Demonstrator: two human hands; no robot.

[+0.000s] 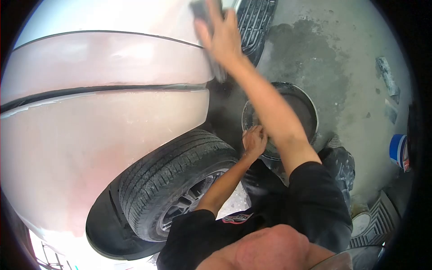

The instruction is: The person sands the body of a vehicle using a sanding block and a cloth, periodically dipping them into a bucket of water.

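My right hand (220,38), blurred by motion, is closed on a dark grey block (201,11) against the upper part of a pale, pinkish car panel (108,49). Lower down, my left hand (254,140) is at the near left side of a round bucket (313,108), partly over its rim. Its fingers are bent and close together, and what they hold is hidden. My right forearm passes over the bucket and covers part of its dark inside.
A tyre (173,168) with a spoked wheel stands below the panel, left of my left forearm. A dark grille (256,22) is beyond my right hand. On the concrete floor (360,58) lie a whitish strip (388,76) and a blue-and-white container (398,150).
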